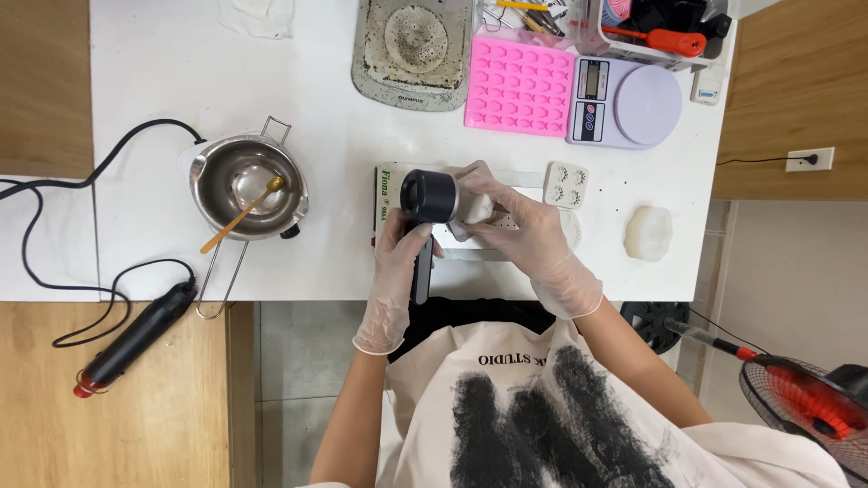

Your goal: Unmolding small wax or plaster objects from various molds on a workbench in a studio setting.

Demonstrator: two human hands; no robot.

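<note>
The white piece (476,209) beside the black heat gun (427,199) is mostly covered by the fingers (493,194) of the right hand (529,237), so its shape cannot be told. The tray (533,255) under the heat gun is largely hidden. Above the heat gun, the clear box (633,27) of tools is cut by the top edge.

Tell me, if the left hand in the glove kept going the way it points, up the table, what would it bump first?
Probably the pink silicone mould. The left hand, gripping a black heat gun, points roughly that way, though height above the table is unclear.
</note>
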